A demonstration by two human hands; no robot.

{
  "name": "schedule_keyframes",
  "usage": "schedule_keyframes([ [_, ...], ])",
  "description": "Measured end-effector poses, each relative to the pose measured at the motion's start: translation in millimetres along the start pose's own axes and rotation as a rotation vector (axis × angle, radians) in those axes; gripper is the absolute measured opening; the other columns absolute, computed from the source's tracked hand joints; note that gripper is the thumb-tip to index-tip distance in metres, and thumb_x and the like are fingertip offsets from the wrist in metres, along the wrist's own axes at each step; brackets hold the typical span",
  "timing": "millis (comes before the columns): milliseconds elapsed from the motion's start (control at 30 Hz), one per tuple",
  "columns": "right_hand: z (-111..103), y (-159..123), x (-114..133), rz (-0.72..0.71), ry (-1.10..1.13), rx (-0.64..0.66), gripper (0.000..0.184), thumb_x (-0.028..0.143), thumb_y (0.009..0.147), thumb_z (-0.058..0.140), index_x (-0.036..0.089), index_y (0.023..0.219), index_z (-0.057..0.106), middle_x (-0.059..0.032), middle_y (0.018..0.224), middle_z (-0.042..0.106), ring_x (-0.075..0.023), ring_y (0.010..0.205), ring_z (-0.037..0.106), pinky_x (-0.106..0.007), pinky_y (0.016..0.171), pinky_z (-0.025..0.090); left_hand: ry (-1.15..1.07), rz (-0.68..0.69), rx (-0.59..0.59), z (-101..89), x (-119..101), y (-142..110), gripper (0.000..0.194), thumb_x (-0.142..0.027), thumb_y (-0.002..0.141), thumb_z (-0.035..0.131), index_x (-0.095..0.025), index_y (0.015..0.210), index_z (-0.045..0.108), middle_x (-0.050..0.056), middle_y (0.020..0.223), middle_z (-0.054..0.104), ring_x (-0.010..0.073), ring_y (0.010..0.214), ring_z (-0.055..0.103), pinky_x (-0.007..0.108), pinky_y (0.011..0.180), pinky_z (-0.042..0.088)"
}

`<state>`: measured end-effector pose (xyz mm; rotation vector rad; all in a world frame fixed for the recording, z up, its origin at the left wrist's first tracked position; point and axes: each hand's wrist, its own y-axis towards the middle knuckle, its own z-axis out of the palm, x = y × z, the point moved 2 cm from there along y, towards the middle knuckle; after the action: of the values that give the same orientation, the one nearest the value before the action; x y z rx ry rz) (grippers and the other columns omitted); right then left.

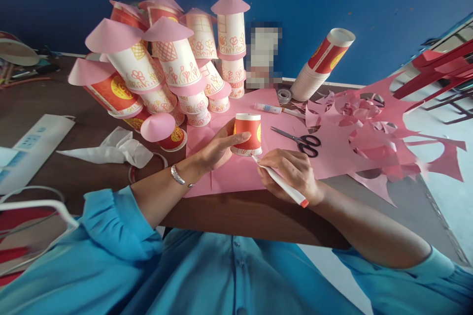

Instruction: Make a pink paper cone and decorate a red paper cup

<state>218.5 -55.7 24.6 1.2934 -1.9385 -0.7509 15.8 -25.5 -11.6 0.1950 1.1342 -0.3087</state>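
My left hand [219,148] is closed around a red paper cup [248,127] with yellow emblems and a white band at its lower end. Faint red drawn lines show on that band. In my right hand [291,170] is a white marker [283,184] with an orange-red end; its tip is at the cup's white band, and I cannot tell whether it touches. Both hands are above a pink paper sheet [232,177] on the brown table. Black-handled scissors [309,145] lie on the paper just beyond my right hand.
Stacked paper-cup towers [177,61] with pink cone roofs stand at the back left. A leaning stack of cups [312,78], a tape roll [284,96] and a glue stick [268,108] are behind. Pink paper scraps [369,128] cover the right; a crumpled white wrapper [121,150] lies left.
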Motion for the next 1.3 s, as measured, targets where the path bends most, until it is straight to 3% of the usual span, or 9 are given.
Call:
schedule_keyframes([
  [667, 2.0, 0.8, -2.4, -0.006, -0.01, 0.009, 0.019, 0.009, 0.102, 0.066, 0.025, 0.111, 0.061, 0.0007, 0.083, 0.078, -0.0165, 0.068, 0.077, -0.027, 0.062, 0.06, 0.023, 0.019, 0.025, 1.8, -1.3, 0.7, 0.043, -0.05, 0.087, 0.089, -0.023, 0.114, 0.07, 0.002, 0.092, 0.07, 0.0219, 0.087, 0.067, 0.039, 0.086, 0.056],
  [1167, -1.9, 2.7, -1.4, 0.037, 0.069, 0.099, 0.022, 0.004, 0.098, 0.064, 0.024, 0.104, 0.059, 0.0014, 0.081, 0.077, -0.0146, 0.065, 0.075, -0.025, 0.059, 0.057, -0.019, 0.035, 0.035, 3.0, -0.6, 1.3, 0.044, -0.041, 0.086, 0.092, -0.022, 0.116, 0.068, 0.001, 0.092, 0.07, 0.0211, 0.09, 0.068, 0.036, 0.083, 0.054],
  [1300, -2.7, 3.7, -1.4, 0.025, 0.071, 0.071, 0.022, 0.004, 0.098, 0.064, 0.025, 0.105, 0.06, 0.0015, 0.08, 0.077, -0.0152, 0.065, 0.075, -0.026, 0.06, 0.057, -0.018, 0.036, 0.041, 0.8, 0.6, 1.5, 0.042, -0.042, 0.088, 0.09, -0.022, 0.117, 0.068, 0.002, 0.094, 0.072, 0.0223, 0.092, 0.07, 0.037, 0.086, 0.055],
])
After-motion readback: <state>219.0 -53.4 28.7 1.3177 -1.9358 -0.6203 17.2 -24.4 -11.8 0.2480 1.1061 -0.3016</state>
